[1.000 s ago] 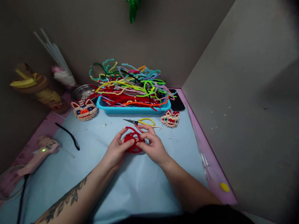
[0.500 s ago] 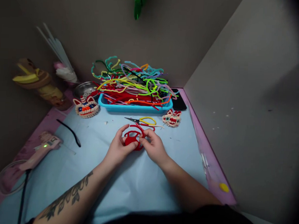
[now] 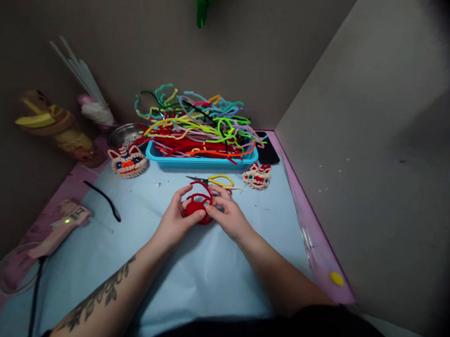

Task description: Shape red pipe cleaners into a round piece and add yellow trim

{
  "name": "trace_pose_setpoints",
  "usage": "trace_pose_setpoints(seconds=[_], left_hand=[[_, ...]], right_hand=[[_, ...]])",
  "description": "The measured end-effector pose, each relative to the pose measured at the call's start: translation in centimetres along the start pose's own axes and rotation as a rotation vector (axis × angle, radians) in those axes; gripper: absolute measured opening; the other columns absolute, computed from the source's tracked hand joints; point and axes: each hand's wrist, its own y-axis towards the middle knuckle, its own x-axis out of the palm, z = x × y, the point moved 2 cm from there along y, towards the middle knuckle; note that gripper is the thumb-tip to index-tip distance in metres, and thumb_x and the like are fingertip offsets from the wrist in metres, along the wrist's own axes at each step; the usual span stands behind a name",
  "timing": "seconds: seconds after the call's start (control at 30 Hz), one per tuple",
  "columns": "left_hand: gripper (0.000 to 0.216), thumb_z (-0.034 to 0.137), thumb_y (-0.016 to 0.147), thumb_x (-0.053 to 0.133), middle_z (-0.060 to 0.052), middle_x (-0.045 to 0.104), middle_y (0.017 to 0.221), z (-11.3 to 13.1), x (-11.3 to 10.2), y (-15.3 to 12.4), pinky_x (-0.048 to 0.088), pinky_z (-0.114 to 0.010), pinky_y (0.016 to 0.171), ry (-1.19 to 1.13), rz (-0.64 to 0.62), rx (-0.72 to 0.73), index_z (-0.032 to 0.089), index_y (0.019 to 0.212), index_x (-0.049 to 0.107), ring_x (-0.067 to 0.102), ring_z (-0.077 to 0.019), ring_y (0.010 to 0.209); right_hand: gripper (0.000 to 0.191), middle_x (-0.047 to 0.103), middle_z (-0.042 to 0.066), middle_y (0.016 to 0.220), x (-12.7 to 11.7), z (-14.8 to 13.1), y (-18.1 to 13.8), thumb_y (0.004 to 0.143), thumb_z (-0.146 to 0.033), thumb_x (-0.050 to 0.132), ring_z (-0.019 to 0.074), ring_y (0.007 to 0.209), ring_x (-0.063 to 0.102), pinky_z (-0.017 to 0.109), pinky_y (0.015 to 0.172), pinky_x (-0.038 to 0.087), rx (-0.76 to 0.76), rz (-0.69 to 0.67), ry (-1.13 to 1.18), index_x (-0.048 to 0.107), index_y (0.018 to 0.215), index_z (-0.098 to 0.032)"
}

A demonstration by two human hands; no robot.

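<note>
Between my hands is a red pipe-cleaner frame, rounded, with a solid part at its lower left and open loops above. My left hand is closed on its left side, thumb across the front. Its right edge is pinched by my right hand, thumb and fingertips at the rim. A loose red strand curves up over the top. Just beyond my fingers lie scissors with yellow handles, partly covered by the right hand. Two finished-looking lion heads flank them: a larger one on the left, a smaller one on the right.
A blue tray heaped with coloured pipe cleaners stands at the back, beside a metal bowl and a black phone. At left are a pink glue gun with its cord and a black strip. Walls rise behind and at right.
My right hand's fingers have shifted along the red frame's right edge and its thumb now reaches further over the rim. The frame has turned slightly; the view has shifted a little.
</note>
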Motion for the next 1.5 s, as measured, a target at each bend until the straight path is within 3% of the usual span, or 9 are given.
trace_pose_setpoints(seconds=[0.17,0.27,0.4,0.53,0.67,0.87,1.03,1.27,1.5], left_hand=[[0.084,0.031,0.064,0.081,0.000,0.067,0.080,0.0,-0.2,0.1,0.048,-0.026,0.073,0.015,-0.035,-0.003,0.018,0.134,0.036,0.063,-0.0137,0.072],[0.080,0.038,0.069,0.077,-0.003,0.066,0.096,0.5,-0.6,0.2,0.048,-0.026,0.071,0.005,0.037,0.015,0.022,0.136,0.036,0.063,-0.0136,0.076],[0.073,0.038,0.071,0.074,-0.009,0.062,0.117,1.5,-0.8,0.1,0.049,-0.028,0.073,0.093,0.124,0.102,0.026,0.134,0.039,0.064,-0.0148,0.083],[0.050,0.036,0.070,0.074,-0.003,0.064,0.091,2.0,-1.1,0.0,0.047,-0.025,0.068,0.231,0.253,0.234,0.020,0.113,0.053,0.060,-0.0119,0.071],[0.042,0.037,0.071,0.072,0.002,0.062,0.069,1.5,-1.2,0.1,0.042,-0.023,0.060,0.316,0.218,0.201,0.019,0.105,0.054,0.055,-0.0114,0.061],[0.056,0.032,0.064,0.078,-0.004,0.065,0.096,1.1,-0.9,0.0,0.041,-0.022,0.054,0.393,0.228,0.230,0.021,0.112,0.051,0.054,-0.0089,0.060],[0.061,0.032,0.067,0.076,0.002,0.065,0.070,1.1,-0.6,-0.2,0.043,-0.023,0.061,0.273,0.138,0.131,0.020,0.119,0.047,0.059,-0.0130,0.062],[0.062,0.036,0.063,0.080,0.002,0.066,0.068,1.4,-0.5,-0.3,0.041,-0.023,0.060,0.111,0.082,0.054,0.019,0.115,0.050,0.059,-0.0127,0.059],[0.055,0.035,0.065,0.079,0.007,0.059,0.058,1.1,-0.7,0.0,0.026,-0.018,0.047,-0.056,0.161,-0.006,0.019,0.111,0.054,0.039,-0.0045,0.045]], right_hand=[[0.034,0.055,0.007,0.120,0.8,0.2,0.0,0.075,-0.050,0.064,0.0237,0.113,0.051,0.042,0.103,0.034,0.111,-0.104,0.172,0.062,0.063,-0.019],[0.034,0.059,0.006,0.112,0.9,0.1,0.1,0.071,-0.052,0.068,0.0221,0.105,0.054,0.039,0.099,0.037,0.156,-0.015,0.321,0.063,0.066,-0.018],[0.032,0.067,0.002,0.082,1.0,0.3,0.3,0.068,-0.050,0.072,0.0193,0.087,0.059,0.037,0.093,0.041,0.238,0.104,0.578,0.065,0.074,-0.019],[0.030,0.067,0.000,0.073,1.0,0.5,0.5,0.065,-0.046,0.076,0.0181,0.077,0.061,0.037,0.089,0.044,0.263,0.186,0.741,0.063,0.073,-0.020],[0.031,0.068,0.001,0.078,1.3,0.4,0.5,0.064,-0.045,0.077,0.0182,0.079,0.061,0.037,0.088,0.045,0.268,0.192,0.821,0.062,0.075,-0.021],[0.033,0.066,0.000,0.075,1.9,0.5,-0.1,0.065,-0.047,0.077,0.0166,0.075,0.059,0.034,0.082,0.046,0.263,0.155,0.729,0.059,0.074,-0.021],[0.030,0.067,0.003,0.084,2.0,0.4,-0.4,0.070,-0.048,0.072,0.0195,0.086,0.060,0.038,0.090,0.044,0.187,0.086,0.599,0.063,0.076,-0.020],[0.020,0.059,0.005,0.124,1.2,0.1,-0.4,0.062,-0.036,0.079,0.0264,0.119,0.052,0.042,0.103,0.039,0.130,0.111,0.595,0.068,0.069,-0.021],[0.035,0.060,0.006,0.118,1.7,-0.3,-0.5,0.066,-0.042,0.077,0.0257,0.116,0.053,0.044,0.106,0.036,0.088,0.007,0.415,0.070,0.096,-0.024]])
